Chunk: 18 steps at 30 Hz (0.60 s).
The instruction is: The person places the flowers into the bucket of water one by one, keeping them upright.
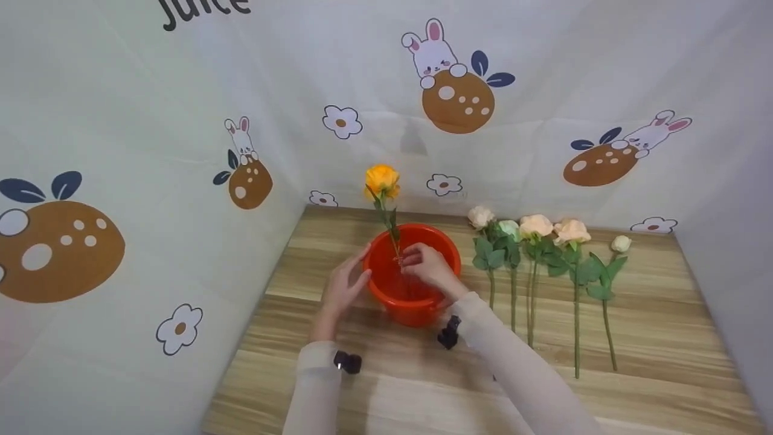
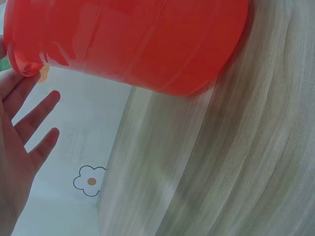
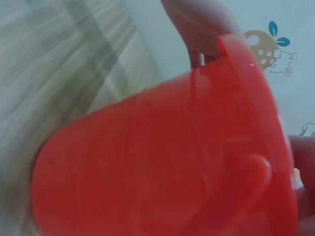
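An orange-red bucket [image 1: 415, 311] stands upright on the wooden table. Leaning inside it is a yellow artificial flower [image 1: 383, 180], its bloom well above the rim and its lower stem down in the bucket. My right hand [image 1: 430, 266] reaches over the near right rim and pinches that stem with its fingertips. At the left side, my left hand [image 1: 345, 287] touches the rim with spread, fairly straight fingers; the left wrist view shows these fingers [image 2: 37, 115] against the lip. In the right wrist view the bucket wall [image 3: 162, 162] hides most of the right hand [image 3: 306, 162].
To the right of the bucket, several artificial flowers with cream and peach blooms [image 1: 536, 225] lie side by side, stems toward me. A small white bud [image 1: 621, 243] lies rightmost. Printed cloth walls [image 1: 519, 151] enclose the table [image 1: 664, 338] at the back and sides.
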Each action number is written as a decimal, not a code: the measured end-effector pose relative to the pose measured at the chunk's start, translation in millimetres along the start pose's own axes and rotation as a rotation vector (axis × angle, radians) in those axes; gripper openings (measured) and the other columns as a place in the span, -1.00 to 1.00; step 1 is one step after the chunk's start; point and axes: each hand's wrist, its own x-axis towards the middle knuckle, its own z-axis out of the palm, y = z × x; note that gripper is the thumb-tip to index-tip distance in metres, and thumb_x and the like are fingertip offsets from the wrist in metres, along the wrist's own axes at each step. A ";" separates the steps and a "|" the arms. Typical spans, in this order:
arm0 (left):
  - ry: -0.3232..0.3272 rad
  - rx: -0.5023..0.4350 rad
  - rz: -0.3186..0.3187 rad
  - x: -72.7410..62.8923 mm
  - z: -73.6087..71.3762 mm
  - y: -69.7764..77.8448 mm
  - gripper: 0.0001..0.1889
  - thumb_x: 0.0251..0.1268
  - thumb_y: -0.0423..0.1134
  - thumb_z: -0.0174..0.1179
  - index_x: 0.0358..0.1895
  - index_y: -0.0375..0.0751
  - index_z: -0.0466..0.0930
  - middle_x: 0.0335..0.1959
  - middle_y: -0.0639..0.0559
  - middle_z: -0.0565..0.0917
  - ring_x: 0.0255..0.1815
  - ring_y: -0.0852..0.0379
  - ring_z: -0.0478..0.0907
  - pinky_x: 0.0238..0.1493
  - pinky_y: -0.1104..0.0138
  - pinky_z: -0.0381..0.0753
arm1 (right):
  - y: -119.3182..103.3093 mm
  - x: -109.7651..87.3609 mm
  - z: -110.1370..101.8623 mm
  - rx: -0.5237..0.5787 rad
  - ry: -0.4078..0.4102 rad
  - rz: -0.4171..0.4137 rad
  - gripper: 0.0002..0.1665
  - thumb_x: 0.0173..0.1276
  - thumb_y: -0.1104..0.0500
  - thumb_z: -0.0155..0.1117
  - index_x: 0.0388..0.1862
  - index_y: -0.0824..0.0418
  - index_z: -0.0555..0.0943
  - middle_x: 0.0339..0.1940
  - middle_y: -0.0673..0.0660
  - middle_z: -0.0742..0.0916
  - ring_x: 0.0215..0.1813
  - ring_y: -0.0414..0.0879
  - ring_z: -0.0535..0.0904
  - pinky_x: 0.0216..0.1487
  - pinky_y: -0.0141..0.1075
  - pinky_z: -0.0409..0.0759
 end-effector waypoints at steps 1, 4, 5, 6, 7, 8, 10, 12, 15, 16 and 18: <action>0.005 0.005 0.003 0.1 0.0 -0.2 -0.46 0.44 -0.21 0.18 0.45 -0.09 0.38 0.45 -0.06 0.45 0.45 -0.13 0.41 0.50 -0.03 0.33 | -0.7 -0.1 -1.1 -0.002 0.002 -0.018 -0.57 0.31 0.33 0.35 0.16 0.30 0.53 0.02 0.24 0.75 0.09 0.06 0.68 0.20 -0.10 0.67; 0.016 0.021 0.020 0.1 0.5 -1.4 -0.46 0.42 -0.23 0.19 0.44 -0.14 0.39 0.43 -0.09 0.47 0.42 -0.16 0.44 0.48 -0.07 0.35 | -1.7 -0.4 -4.8 -0.009 0.016 -0.071 -0.58 0.30 0.33 0.37 0.13 0.34 0.55 -0.02 0.27 0.76 0.06 0.05 0.70 0.20 -0.11 0.67; 0.018 0.028 0.025 0.2 0.7 -1.6 -0.46 0.41 -0.24 0.19 0.44 -0.15 0.40 0.43 -0.08 0.48 0.42 -0.16 0.44 0.47 -0.07 0.35 | -2.2 -0.9 -6.5 -0.004 0.021 -0.080 -0.58 0.29 0.32 0.38 0.12 0.34 0.55 -0.03 0.27 0.76 0.05 0.05 0.70 0.20 -0.10 0.67; 0.023 0.032 0.031 0.2 0.9 -1.8 -0.46 0.41 -0.24 0.19 0.43 -0.16 0.40 0.42 -0.09 0.48 0.41 -0.17 0.44 0.47 -0.09 0.35 | -2.9 -1.4 -8.3 0.006 0.023 -0.087 -0.59 0.29 0.32 0.38 0.11 0.34 0.56 -0.03 0.28 0.76 0.04 0.06 0.70 0.20 -0.10 0.67; 0.024 0.029 0.035 0.2 1.0 -1.9 -0.46 0.41 -0.25 0.19 0.43 -0.16 0.40 0.42 -0.11 0.48 0.41 -0.19 0.44 0.47 -0.09 0.35 | -3.7 -2.2 -10.0 0.020 0.025 -0.093 -0.60 0.29 0.32 0.38 0.10 0.35 0.56 -0.04 0.28 0.76 0.03 0.06 0.70 0.20 -0.09 0.67; 0.024 0.027 0.039 0.3 1.1 -1.9 -0.46 0.41 -0.25 0.19 0.43 -0.17 0.40 0.42 -0.13 0.48 0.41 -0.20 0.44 0.46 -0.10 0.35 | -4.1 -2.8 -11.8 0.030 0.028 -0.103 -0.61 0.30 0.33 0.37 0.09 0.36 0.56 -0.04 0.29 0.75 0.03 0.06 0.70 0.20 -0.10 0.67; 0.020 0.028 0.034 0.0 0.9 -1.4 -0.47 0.43 -0.22 0.18 0.44 -0.16 0.39 0.43 -0.11 0.47 0.42 -0.18 0.43 0.48 -0.08 0.34 | -6.9 -5.2 -15.8 0.058 0.033 -0.117 -0.62 0.30 0.34 0.36 0.08 0.38 0.56 -0.04 0.32 0.75 0.02 0.08 0.70 0.18 -0.11 0.69; 0.016 0.021 0.027 -0.1 0.6 -0.9 -0.47 0.44 -0.21 0.17 0.44 -0.16 0.39 0.43 -0.11 0.46 0.43 -0.18 0.43 0.49 -0.08 0.33 | -9.1 -6.9 -19.7 0.076 0.035 -0.130 -0.63 0.30 0.34 0.36 0.08 0.39 0.57 -0.03 0.33 0.75 0.01 0.07 0.71 0.10 -0.19 0.72; 0.007 0.012 0.011 -0.5 0.2 -0.7 -0.46 0.45 -0.18 0.16 0.45 -0.12 0.38 0.45 -0.07 0.45 0.44 -0.16 0.42 0.50 -0.07 0.31 | -13.2 -10.4 -25.9 0.102 0.039 -0.133 -0.62 0.31 0.32 0.36 0.09 0.37 0.58 -0.01 0.32 0.75 -0.06 0.00 0.71 -0.15 -0.28 0.71; 0.007 0.009 0.011 -0.3 0.1 -0.6 -0.46 0.45 -0.18 0.17 0.45 -0.12 0.38 0.44 -0.09 0.45 0.44 -0.16 0.42 0.50 -0.08 0.31 | -14.1 -11.3 -27.9 0.111 0.040 -0.129 -0.62 0.31 0.32 0.35 0.10 0.36 0.58 0.00 0.31 0.75 -0.08 -0.03 0.70 -0.23 -0.30 0.67; 0.007 0.007 0.014 0.0 -0.1 -0.2 -0.46 0.45 -0.18 0.17 0.45 -0.10 0.38 0.44 -0.09 0.46 0.44 -0.15 0.42 0.50 -0.08 0.31 | -16.4 -13.4 -31.9 0.120 0.042 -0.133 -0.61 0.32 0.31 0.35 0.11 0.36 0.57 0.01 0.32 0.74 -0.09 -0.07 0.69 -0.24 -0.33 0.65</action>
